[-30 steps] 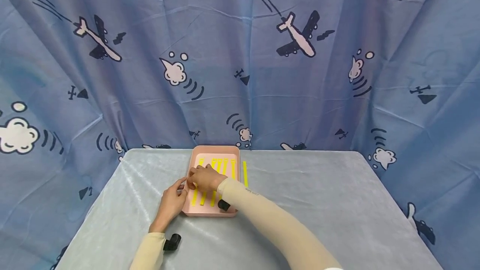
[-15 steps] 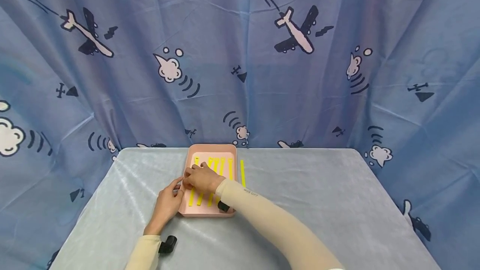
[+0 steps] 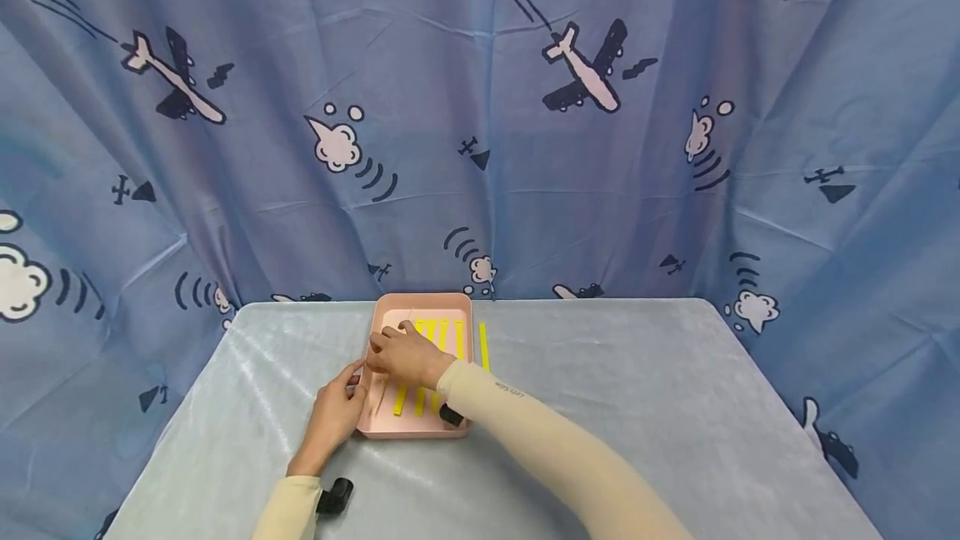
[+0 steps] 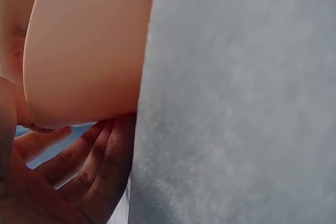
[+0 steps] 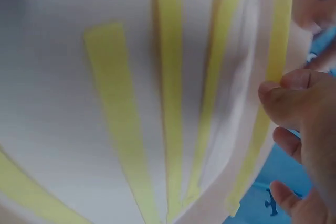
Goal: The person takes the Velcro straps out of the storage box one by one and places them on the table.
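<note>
A pink tray (image 3: 423, 300) stands near the table's back edge with several yellow strips (image 3: 445, 340) lying lengthwise in it. My right hand (image 3: 405, 358) is over the tray's left part. In the right wrist view, its thumb and finger pinch one yellow strip (image 5: 281, 30) around the middle, beside the tray's side wall. That strip's one end has a small folded bit. My left hand (image 3: 335, 413) touches the tray's left side; in the left wrist view its fingers (image 4: 107, 166) lie against the outer wall, slightly bent. The right hand and forearm hide part of the strips.
One more yellow strip (image 3: 483, 347) lies on the grey cloth-covered table (image 3: 615, 407), just right of the tray. A blue patterned curtain (image 3: 420, 148) hangs behind the table. A black wrist camera (image 3: 335, 497) sits by my left sleeve.
The leftmost strip, seen flat and yellow in the tray earlier, no longer shows yellow in the head view. Both hands keep nearly the same places at the tray; the head view shifted slightly.
</note>
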Available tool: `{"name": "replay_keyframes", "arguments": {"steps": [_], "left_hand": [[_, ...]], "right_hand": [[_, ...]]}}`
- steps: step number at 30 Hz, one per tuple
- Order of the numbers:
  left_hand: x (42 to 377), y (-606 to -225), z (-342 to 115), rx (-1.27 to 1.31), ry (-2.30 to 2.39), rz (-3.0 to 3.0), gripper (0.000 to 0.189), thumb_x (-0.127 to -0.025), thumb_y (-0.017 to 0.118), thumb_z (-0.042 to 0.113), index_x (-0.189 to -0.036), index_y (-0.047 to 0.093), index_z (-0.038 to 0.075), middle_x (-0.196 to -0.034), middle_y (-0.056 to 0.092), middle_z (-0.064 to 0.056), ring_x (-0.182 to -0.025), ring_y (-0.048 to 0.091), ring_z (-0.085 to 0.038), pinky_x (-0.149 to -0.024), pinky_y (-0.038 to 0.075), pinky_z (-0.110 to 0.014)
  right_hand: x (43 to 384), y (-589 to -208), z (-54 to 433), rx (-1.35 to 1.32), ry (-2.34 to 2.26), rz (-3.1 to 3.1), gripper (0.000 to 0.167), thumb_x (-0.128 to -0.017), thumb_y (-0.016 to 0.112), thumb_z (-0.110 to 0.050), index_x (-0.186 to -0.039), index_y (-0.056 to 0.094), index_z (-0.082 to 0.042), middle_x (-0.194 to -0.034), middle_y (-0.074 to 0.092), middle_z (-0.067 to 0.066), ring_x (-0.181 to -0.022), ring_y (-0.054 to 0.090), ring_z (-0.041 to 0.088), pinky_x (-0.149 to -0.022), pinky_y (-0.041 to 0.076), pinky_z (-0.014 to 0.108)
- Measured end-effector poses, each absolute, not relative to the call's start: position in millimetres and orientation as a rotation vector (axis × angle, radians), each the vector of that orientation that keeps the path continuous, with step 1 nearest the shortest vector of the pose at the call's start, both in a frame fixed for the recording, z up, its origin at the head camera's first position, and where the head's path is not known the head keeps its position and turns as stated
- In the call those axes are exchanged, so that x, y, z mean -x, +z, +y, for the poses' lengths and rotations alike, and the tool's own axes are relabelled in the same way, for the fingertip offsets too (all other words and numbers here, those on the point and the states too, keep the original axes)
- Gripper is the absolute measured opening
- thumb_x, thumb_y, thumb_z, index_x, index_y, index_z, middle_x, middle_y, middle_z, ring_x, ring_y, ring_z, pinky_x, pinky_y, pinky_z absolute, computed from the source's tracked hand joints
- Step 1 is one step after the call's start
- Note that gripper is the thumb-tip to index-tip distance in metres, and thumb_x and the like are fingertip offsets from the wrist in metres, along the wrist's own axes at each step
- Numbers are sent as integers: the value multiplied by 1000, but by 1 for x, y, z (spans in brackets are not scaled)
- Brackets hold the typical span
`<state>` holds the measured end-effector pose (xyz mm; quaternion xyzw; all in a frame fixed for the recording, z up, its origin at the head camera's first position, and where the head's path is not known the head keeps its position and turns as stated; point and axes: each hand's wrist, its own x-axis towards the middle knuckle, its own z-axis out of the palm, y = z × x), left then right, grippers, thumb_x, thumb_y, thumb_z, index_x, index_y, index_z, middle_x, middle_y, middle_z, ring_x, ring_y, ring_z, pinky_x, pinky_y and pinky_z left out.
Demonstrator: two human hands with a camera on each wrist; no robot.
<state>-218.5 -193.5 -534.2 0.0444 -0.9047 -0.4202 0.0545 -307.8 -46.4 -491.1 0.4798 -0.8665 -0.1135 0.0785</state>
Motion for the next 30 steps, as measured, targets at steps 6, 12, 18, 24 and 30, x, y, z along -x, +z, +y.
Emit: {"name": "replay_keyframes", "arguments": {"steps": [6, 12, 18, 24, 30], "left_hand": [[216, -535, -193, -143, -1265, -2748, 48, -96, 47, 9, -144, 48, 5, -122, 65, -25, -106, 67, -35, -83, 55, -46], [216, -536, -194, -136, -1265, -2736, 48, -96, 47, 9, -144, 49, 5, -120, 66, -26, -106, 67, -37, -83, 55, -48], [214, -540, -193, -131, -1282, -2733, 48, -96, 47, 10, -144, 49, 6, -122, 65, -27, -106, 68, -36, -84, 55, -48], [216, -540, -192, -127, -1253, -2734, 48, -96, 49, 10, -143, 50, 5, -121, 65, -27, -106, 68, -35, -85, 55, -48], [215, -541, -191, -135, -1243, -2741, 47, -96, 49, 10, -142, 51, 5, -121, 66, -27, -105, 68, -35, -83, 55, -48]], "right_hand": [[308, -480, -37, -1404, -257, -2564, 14, -98, 56, -30, -105, 67, -34, -119, 57, -9, -110, 53, 11, -96, 43, 39], [304, -468, -25, -1392, -107, -2533, 13, -100, 52, -32, -100, 65, -31, -114, 58, -8, -104, 55, 12, -95, 41, 37], [296, -460, -15, -1367, 86, -2504, 5, -94, 65, -25, -93, 62, -28, -109, 58, -9, -100, 53, 11, -86, 37, 31], [291, -453, -9, -1329, 214, -2491, 9, -92, 69, -21, -93, 62, -27, -106, 59, -10, -103, 53, 11, -89, 38, 31], [284, -447, 0, -1281, 375, -2497, 7, -96, 63, -20, -95, 63, -26, -101, 57, -9, -102, 50, 11, -90, 37, 31]]}}
